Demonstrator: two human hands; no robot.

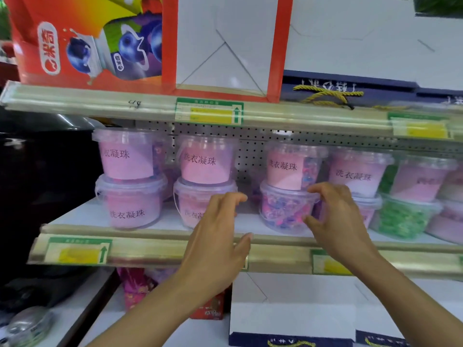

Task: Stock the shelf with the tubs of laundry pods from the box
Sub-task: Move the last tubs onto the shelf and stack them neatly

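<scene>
**Hands at the Middle Shelf, Tubs Stacked in Pairs**

Two bare forearms enter from the near edge and reach up to the middle shelf [155, 222]. Left hand [215, 236] hovers at the shelf's front lip with fingers spread and slightly curled, holding nothing; its fingertips overlap the lower front of the second stack's bottom tub [193, 204] in the view, and contact cannot be confirmed. Right hand [335, 221] is also spread, fingers curved in a loose claw at the right side of the clear tub of mixed pink and blue pods [283, 209]; whether fingers touch the tub wall cannot be determined.

Tub layout on the middle shelf, left to right:
- First stack [127, 176]: two pink-labelled tubs, one on top of the other.
- Second stack: two pink-labelled tubs, same arrangement.
- Third stack: the mixed-pod tub below, a pink-labelled tub [288, 166] above.
- Fourth stack [355, 174]: pink-labelled tubs, the lower one partly hidden by the right hand.
- Far right: a tub of green pods [403, 219] with a pink-labelled tub on it.

All tubs stand upright with clear lids. A gap separates the second and third stacks, exposing the perforated back panel [250, 151].

Green-and-yellow price tags [209, 112] sit on the shelf rails. The upper shelf carries an orange carton with blueberry print [87, 46].
</scene>
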